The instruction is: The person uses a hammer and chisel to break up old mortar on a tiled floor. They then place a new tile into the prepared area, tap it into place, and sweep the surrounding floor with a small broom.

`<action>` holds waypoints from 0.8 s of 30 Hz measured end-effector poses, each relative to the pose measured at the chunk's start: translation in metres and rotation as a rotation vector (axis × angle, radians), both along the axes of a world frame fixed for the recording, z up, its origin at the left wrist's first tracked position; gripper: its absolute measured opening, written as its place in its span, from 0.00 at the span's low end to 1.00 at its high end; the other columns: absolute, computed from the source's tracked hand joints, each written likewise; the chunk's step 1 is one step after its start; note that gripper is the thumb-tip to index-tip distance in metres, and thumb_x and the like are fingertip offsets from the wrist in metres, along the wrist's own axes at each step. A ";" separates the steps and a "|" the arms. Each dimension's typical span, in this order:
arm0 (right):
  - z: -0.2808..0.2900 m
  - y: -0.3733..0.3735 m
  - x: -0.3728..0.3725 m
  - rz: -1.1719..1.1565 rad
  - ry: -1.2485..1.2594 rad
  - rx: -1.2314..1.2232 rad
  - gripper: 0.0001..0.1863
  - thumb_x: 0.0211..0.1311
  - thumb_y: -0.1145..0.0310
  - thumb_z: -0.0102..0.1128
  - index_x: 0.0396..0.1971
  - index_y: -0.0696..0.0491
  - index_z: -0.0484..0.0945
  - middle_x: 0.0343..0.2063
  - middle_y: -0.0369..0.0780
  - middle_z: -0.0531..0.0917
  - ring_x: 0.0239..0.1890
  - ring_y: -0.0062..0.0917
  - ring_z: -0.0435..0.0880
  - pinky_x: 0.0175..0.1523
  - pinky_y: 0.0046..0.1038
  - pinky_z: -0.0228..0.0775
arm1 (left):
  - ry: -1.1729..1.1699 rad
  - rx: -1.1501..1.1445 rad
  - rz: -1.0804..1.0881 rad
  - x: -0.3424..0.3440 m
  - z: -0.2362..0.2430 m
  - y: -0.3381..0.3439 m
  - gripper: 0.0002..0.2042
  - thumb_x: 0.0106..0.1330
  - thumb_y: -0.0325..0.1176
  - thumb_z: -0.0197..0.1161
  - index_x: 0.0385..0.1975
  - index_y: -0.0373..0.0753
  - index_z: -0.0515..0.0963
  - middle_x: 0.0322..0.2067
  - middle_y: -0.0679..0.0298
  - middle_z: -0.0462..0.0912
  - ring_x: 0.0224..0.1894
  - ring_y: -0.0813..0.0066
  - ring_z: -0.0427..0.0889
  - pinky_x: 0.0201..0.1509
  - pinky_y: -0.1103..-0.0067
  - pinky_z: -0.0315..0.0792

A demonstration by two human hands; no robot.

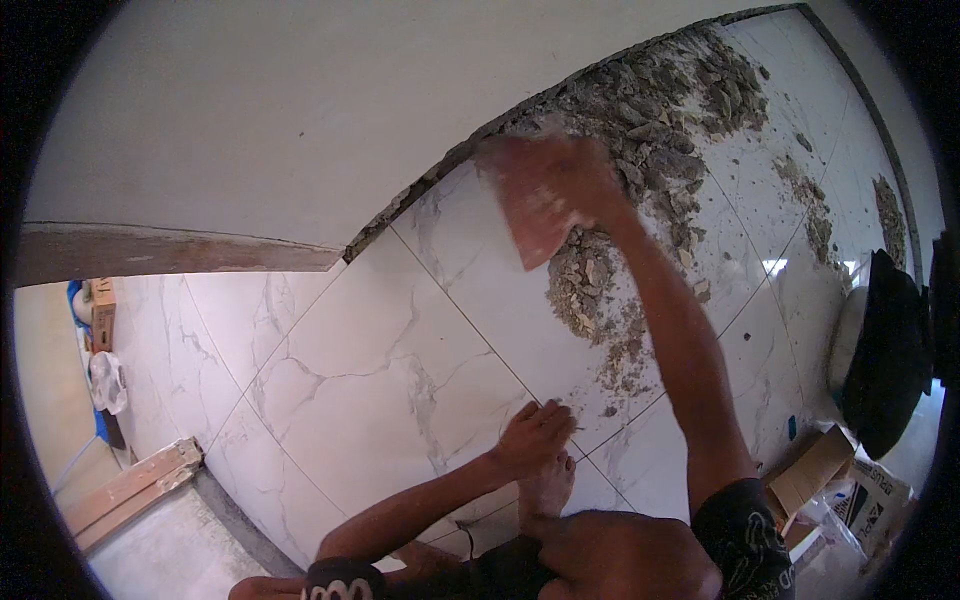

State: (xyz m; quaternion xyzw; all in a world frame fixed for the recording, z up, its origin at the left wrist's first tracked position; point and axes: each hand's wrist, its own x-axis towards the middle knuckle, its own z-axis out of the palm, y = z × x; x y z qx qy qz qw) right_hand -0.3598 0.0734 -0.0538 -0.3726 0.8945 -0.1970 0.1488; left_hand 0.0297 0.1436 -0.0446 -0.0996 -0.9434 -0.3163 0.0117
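My right hand [590, 185], smeared by motion, grips a flat reddish-pink piece [532, 205] whose kind I cannot make out. It is at the wall's foot, beside a heap of grey broken mortar rubble [650, 130]. A smaller pile of crumbled debris [583, 285] lies just below that hand on the white marbled tiles [400, 370]. My left hand [535, 440] is low over the floor, next to my bare foot [547, 490]. Its fingers are curled together, and whatever they may hold is hidden.
A pale wall [300, 120] bounds the far left, its broken lower edge against the rubble. At right are a black rounded object [885, 355] and an opened cardboard box [810, 475]. A wooden door frame piece [135, 490] stands at left, with a plastic bag [108, 383] beyond.
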 end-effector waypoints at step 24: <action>0.067 0.042 -0.069 0.001 0.255 -0.015 0.18 0.56 0.60 0.58 0.46 0.52 0.78 0.35 0.47 0.85 0.37 0.42 0.85 0.39 0.42 0.77 | -0.595 -0.250 0.694 0.102 0.298 -0.206 0.05 0.55 0.22 0.64 0.26 0.39 0.76 0.27 0.63 0.77 0.32 0.65 0.72 0.36 0.72 0.67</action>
